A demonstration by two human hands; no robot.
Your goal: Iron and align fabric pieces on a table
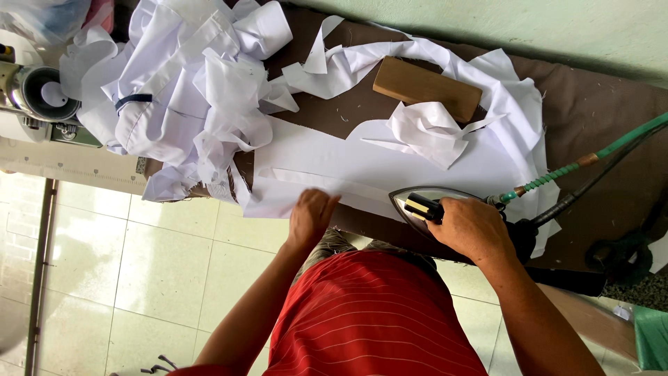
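Right hand [473,226]: grip closed around the iron [424,205] handle, at the tabletop's [591,104] near edge.
Left hand [309,216]: fingers pressing the white fabric strip [327,184] flat, holding nothing.
Progress: strip folded, seemingly part-pressed; crumpled white pieces [188,83] heaped at the far left corner.
Beyond: wooden block [426,87].

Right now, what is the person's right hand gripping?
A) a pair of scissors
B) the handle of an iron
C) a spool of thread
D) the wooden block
B: the right hand is closed around the handle of the iron, which sits on the white fabric, while the left hand presses the fabric's folded edge; the wooden block lies untouched farther back.
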